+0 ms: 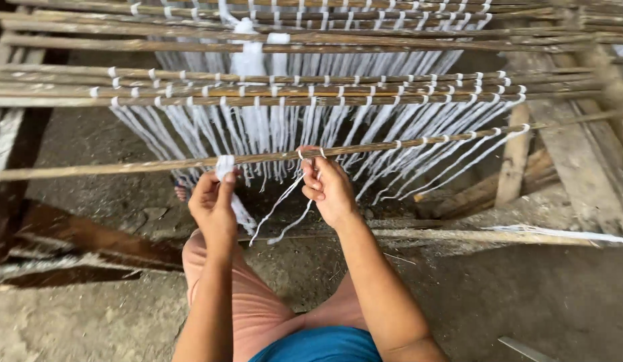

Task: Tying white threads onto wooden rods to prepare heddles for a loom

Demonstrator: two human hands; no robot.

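Both hands at the nearest bamboo rod of a rack hung with white cord loops.

The right hand has its fingers curled closed, pinching a white cord just under the nearest bamboo rod; the loop passes over the rod directly above the fingertips and its two tails trail down and to the left of them. The left hand is closed around a bundle of white cords, which stands up past the fingertips and touches the rod. Beyond the fingers, further rods carry rows of hanging white cords. Below the wrists lies a dirt floor.
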